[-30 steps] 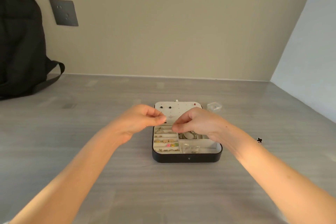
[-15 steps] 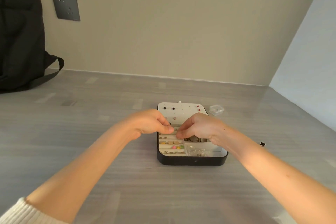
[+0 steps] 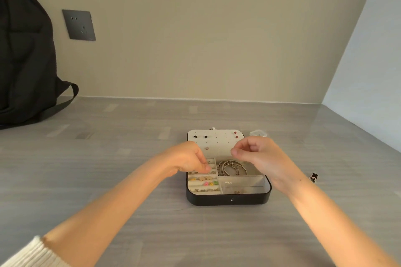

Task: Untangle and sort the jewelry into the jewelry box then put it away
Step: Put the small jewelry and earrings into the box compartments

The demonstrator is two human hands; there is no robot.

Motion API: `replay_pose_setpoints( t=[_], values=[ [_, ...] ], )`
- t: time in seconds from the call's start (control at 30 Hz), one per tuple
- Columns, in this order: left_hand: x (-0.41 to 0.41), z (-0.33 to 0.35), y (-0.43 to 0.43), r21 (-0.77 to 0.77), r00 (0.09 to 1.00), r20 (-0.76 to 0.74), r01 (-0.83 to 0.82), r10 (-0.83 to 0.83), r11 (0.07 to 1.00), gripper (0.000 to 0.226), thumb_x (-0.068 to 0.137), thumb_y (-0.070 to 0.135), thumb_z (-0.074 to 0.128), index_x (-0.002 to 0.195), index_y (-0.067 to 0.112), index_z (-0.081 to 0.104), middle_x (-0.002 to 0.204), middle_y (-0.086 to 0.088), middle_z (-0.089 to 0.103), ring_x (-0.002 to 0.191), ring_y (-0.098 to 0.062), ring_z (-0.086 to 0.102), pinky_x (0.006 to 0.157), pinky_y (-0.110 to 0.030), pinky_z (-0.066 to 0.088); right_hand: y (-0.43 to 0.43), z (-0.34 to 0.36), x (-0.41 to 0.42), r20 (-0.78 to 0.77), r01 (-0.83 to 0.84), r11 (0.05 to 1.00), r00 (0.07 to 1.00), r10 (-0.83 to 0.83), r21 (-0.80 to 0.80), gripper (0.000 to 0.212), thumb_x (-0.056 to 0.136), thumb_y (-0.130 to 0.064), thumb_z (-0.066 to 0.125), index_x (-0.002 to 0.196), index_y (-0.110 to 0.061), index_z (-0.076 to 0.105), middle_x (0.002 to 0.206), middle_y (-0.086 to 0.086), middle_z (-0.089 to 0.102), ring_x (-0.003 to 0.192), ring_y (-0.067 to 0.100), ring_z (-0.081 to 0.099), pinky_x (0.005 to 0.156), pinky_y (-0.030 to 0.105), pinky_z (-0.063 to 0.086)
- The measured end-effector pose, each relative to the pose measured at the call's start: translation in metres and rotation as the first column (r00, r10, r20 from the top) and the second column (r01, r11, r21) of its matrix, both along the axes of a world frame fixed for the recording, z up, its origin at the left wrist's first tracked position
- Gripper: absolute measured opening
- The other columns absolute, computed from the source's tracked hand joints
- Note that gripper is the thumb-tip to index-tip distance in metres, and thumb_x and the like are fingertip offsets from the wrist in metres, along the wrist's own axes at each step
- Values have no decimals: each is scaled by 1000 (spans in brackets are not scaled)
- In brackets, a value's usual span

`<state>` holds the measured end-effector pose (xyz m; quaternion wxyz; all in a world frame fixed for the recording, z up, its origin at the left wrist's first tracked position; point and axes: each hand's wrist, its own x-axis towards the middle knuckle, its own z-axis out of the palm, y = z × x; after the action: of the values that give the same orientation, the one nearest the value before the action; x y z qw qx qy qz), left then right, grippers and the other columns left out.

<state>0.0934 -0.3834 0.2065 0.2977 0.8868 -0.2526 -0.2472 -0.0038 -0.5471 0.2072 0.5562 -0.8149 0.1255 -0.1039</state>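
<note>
The black jewelry box [image 3: 227,200] lies open mid-table, its cream lid [image 3: 217,138] flat behind it with a few stud earrings. Ring rows on the left hold small gold and coloured rings [image 3: 210,183]. Silver bracelets [image 3: 232,168] fill the back right compartment. My left hand [image 3: 188,159] reaches down onto the upper ring rows, thumb and fingertips pinched together on a small piece too tiny to identify. Above the bracelets hovers my right hand [image 3: 256,154], its fingers curled and thumb against forefinger; nothing shows between them.
A small clear plastic container [image 3: 258,133] sits just behind the box's right corner. A black-and-white flower charm [image 3: 313,177] lies on the grey table to the right. A black backpack [image 3: 23,60] leans on the wall at far left, beside a socket plate [image 3: 79,25].
My hands, pinched close together over the box before, have separated. The left dropped onto the ring rows; the right lifted back to the right, uncovering the bracelets.
</note>
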Motion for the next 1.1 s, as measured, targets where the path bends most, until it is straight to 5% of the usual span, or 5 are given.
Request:
replay_pose_setpoints(
  t=[0.43,0.7,0.83,0.97,1.1],
  values=[
    [-4,5,-2,30,1000,24,8,-9,1000,22,83,22,69,102,11,70,108,-2,64,98,-11,51,83,-21,37,-28,-4,-14,67,91,994,993,-95,62,6,83,-14,68,77,-12,68,72,1,60,64,4,51,64,16,38],
    [-7,-4,-2,171,917,386,36,-101,985,9,81,35,69,86,27,70,121,4,61,119,-17,50,103,-40,35,-52,0,-24,111,188,979,974,-196,74,10,84,-10,67,74,-12,65,57,-5,49,41,-4,40,45,7,31],
    [-11,-1,-1,154,865,488,46,-116,987,11,79,35,70,73,34,61,111,10,62,114,-14,51,99,-37,36,-81,9,-36,110,235,964,969,-222,-122,7,84,-13,66,77,-12,69,65,-2,58,55,-2,50,54,10,39],
    [-14,18,-10,84,831,551,42,-82,996,6,82,37,66,78,34,63,98,12,58,104,-11,51,87,-29,33,-109,2,-40,-46,160,855,977,-209,-493,12,85,-21,66,82,-11,73,84,0,70,81,16,62,76,30,46],
    [-27,32,-35,69,825,537,161,-173,985,2,83,35,64,81,35,64,92,11,54,99,-11,52,90,-32,39,-108,-19,-43,123,298,836,954,-272,-461,13,85,-22,63,75,-21,71,78,-8,68,69,9,55,65,25,40]
  ],
)
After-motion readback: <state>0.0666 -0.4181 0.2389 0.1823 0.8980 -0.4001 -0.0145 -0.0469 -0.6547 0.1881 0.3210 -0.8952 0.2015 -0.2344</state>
